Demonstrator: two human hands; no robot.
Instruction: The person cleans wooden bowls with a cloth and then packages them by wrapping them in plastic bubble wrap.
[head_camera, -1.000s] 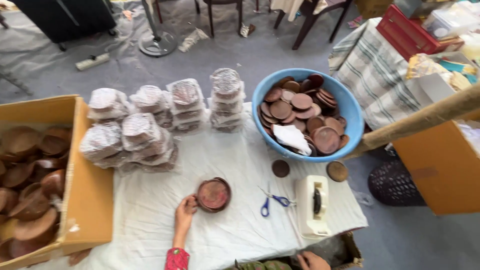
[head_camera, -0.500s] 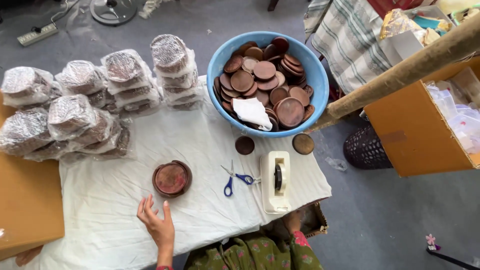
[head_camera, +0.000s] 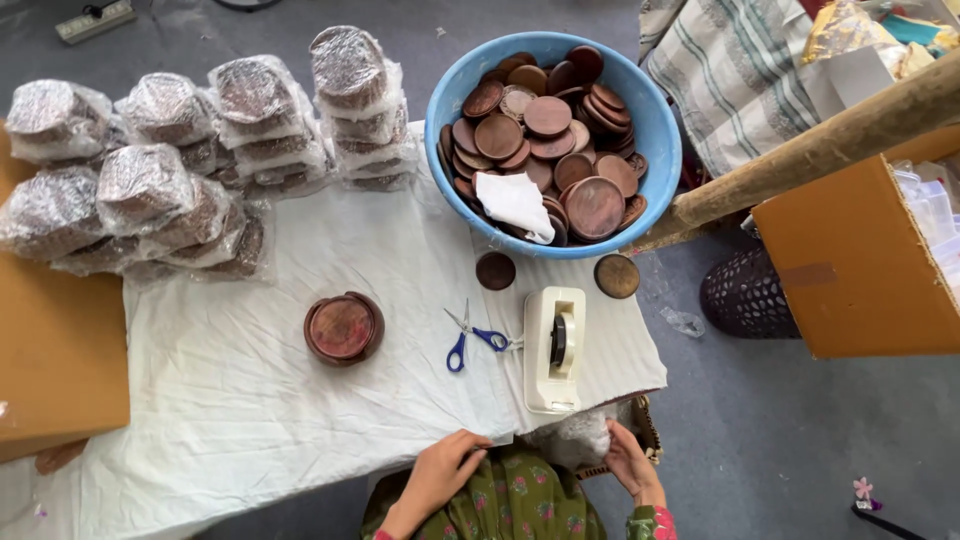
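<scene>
My left hand (head_camera: 442, 472) lies at the near edge of the white-covered table (head_camera: 250, 400), fingers bent and holding nothing. My right hand (head_camera: 632, 462) is below the table's right corner, its fingers against crumpled clear plastic (head_camera: 575, 440) in a woven basket. On the cloth stands a small stack of round brown wooden discs (head_camera: 343, 328), apart from both hands. Blue-handled scissors (head_camera: 470, 340) and a cream tape dispenser (head_camera: 553, 348) lie to its right. Behind them a blue basin (head_camera: 655, 130) holds several brown discs and a white cloth (head_camera: 515, 203).
Several plastic-wrapped disc stacks (head_camera: 150, 190) fill the table's far left. Two loose discs (head_camera: 495, 270) (head_camera: 617, 275) lie by the basin. Cardboard boxes stand at the left (head_camera: 60, 350) and right (head_camera: 850, 270). A wooden pole (head_camera: 800, 160) slants above a black mesh basket (head_camera: 745, 295).
My left hand left the disc stack and drew back to the table's near edge. My right hand came into view by the plastic. The view shifted toward the table's right side.
</scene>
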